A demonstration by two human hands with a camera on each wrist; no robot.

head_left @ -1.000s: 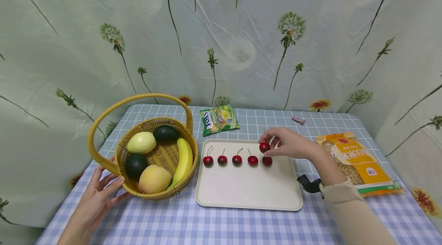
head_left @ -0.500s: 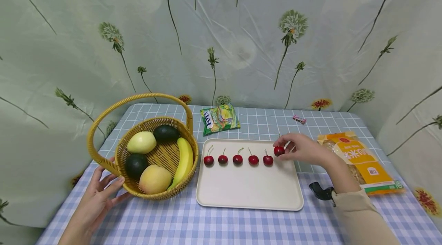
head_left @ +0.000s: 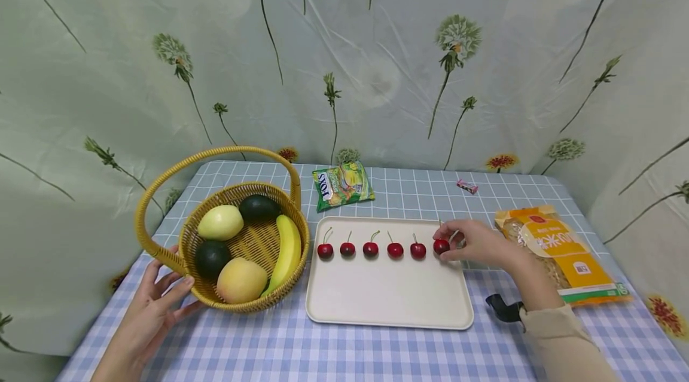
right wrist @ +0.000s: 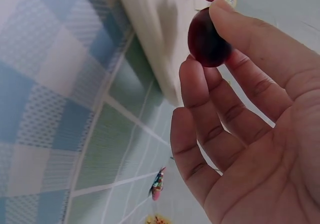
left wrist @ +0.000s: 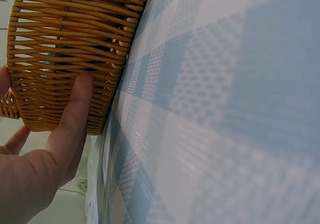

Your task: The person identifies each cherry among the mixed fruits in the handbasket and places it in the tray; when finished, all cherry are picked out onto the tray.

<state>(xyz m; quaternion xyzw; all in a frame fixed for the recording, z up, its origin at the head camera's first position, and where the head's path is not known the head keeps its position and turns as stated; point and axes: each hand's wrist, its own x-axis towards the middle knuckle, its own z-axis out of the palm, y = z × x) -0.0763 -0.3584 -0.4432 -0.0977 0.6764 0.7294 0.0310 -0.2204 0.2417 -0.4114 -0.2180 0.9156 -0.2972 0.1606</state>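
In the head view my right hand [head_left: 473, 243] pinches a dark red cherry [head_left: 441, 246] between thumb and fingers, low over the right end of a cream tray [head_left: 387, 298]. The right wrist view shows that cherry [right wrist: 207, 38] at the thumb tip, with the other fingers loosely bent. Several stemmed cherries [head_left: 395, 250] lie in a row to its left on the tray. At the left my left hand [head_left: 153, 310] rests spread fingers against the outside of a wicker basket [head_left: 253, 305]. In the left wrist view a nearly straight finger [left wrist: 75, 108] touches the woven wall [left wrist: 65, 53].
Inside the basket are a banana [head_left: 287, 250], a peach-like fruit [head_left: 242, 280], a pale yellow-green fruit [head_left: 220, 222] and two dark green ones. Behind the tray lies a green Fox's bag [head_left: 343, 186], with a small wrapped candy [head_left: 466, 186] farther right. An orange food packet [head_left: 565, 256] lies beside the right forearm.
My right hand has carried its cherry rightward past the row and lowered it toward the tray's right end. My left hand and the basket stay put.
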